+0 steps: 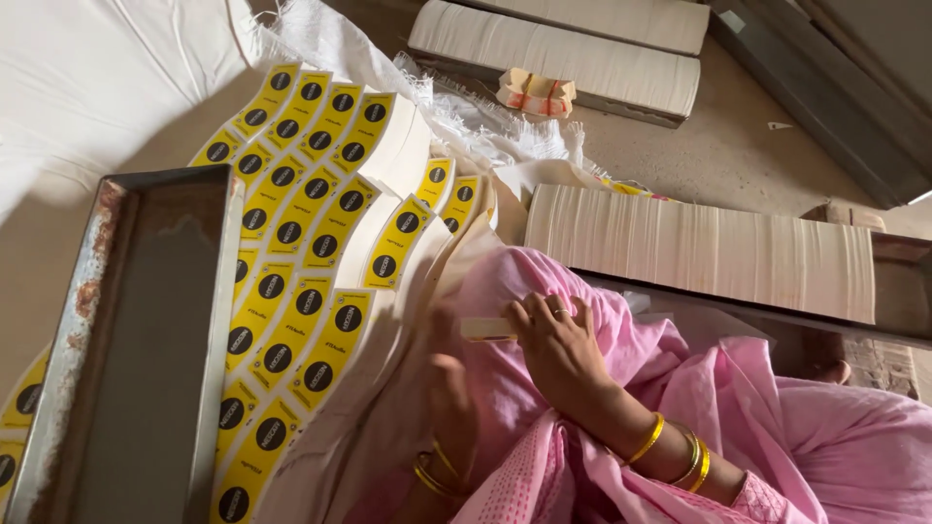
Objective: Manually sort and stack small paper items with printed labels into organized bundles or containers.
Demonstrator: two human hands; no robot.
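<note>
Hands at work over fanned stacks of yellow printed label sheets, seen from the head camera. Right hand lay at about five o'clock of the frame centre, its grip pinching a thin cream bundle of sheets by one end over the pink cloth of the lap. Left hand, blurred, hung just below that bundle at its seven o'clock; whether its fingers were spread or closed could not be told. Yellow sheets spread from nine to twelve o'clock, beside a rusty metal tray. Step in hand appeared to be gathering a small bundle; squaring it would call for the left hand's support underneath.
</note>
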